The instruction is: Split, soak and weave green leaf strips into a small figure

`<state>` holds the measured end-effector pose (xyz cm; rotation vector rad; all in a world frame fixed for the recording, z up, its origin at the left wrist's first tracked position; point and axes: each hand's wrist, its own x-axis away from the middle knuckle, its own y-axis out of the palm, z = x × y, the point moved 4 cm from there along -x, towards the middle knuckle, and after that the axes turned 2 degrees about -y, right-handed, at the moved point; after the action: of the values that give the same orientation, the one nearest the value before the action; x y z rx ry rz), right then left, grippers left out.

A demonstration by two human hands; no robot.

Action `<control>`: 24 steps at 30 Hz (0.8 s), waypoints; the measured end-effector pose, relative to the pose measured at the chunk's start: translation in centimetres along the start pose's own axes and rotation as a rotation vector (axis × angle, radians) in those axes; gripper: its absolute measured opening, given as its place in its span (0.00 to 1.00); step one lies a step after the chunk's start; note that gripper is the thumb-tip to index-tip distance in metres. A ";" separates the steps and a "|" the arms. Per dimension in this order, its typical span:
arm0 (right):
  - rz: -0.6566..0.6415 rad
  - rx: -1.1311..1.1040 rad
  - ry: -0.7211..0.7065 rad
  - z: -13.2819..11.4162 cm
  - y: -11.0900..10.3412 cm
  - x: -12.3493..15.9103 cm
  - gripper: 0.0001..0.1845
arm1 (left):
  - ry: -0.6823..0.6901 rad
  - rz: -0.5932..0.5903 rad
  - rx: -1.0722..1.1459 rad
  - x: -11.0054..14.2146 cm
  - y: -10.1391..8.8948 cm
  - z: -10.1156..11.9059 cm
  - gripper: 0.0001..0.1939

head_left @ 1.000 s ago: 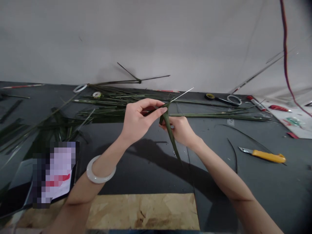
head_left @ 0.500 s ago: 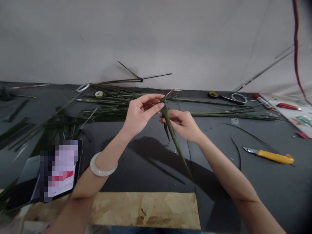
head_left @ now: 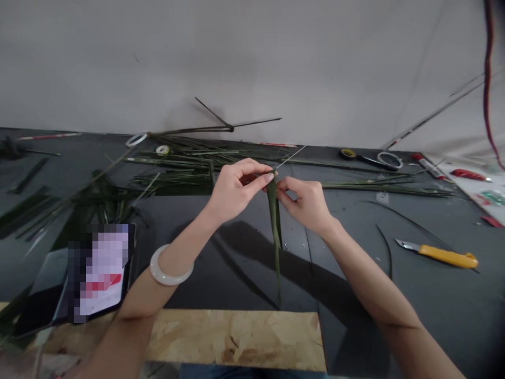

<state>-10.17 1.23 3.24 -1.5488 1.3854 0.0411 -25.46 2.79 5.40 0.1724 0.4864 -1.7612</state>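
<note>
My left hand (head_left: 240, 185), with a white bangle (head_left: 170, 267) on its wrist, pinches the top of a long green leaf strip (head_left: 273, 210) between thumb and fingertips. The leaf hangs almost straight down and narrows to a thin tip; a shorter flap lies along its right side. A thin pale wire or stem (head_left: 292, 156) sticks out up and right from the pinched end. My right hand (head_left: 303, 202) is closed at the leaf's right edge, thumb against the fingers, close to the left fingertips. Just what the right fingertips grip is hidden.
Long green leaves (head_left: 177, 181) lie across the back of the dark table. A yellow-handled knife (head_left: 447, 256) is at right. A tablet (head_left: 103, 273) with a blurred screen stands at left. Scissors (head_left: 371, 159), a marker (head_left: 428, 165) and a tape roll (head_left: 136, 139) lie farther back.
The leaf has swung from slanting down-right to hanging nearly vertical. More of the pale wire shows above the fingers. Both hands appear slightly farther right, the right one more tightly closed.
</note>
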 end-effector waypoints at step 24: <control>-0.124 -0.824 0.448 0.7 1.0 0.1 0.12 | 0.037 0.071 -0.076 -0.1 0.3 -0.7 0.11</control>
<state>-10.45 1.83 2.24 -2.4351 1.7288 0.2236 -25.23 3.14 4.76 0.1669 0.5672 -1.6699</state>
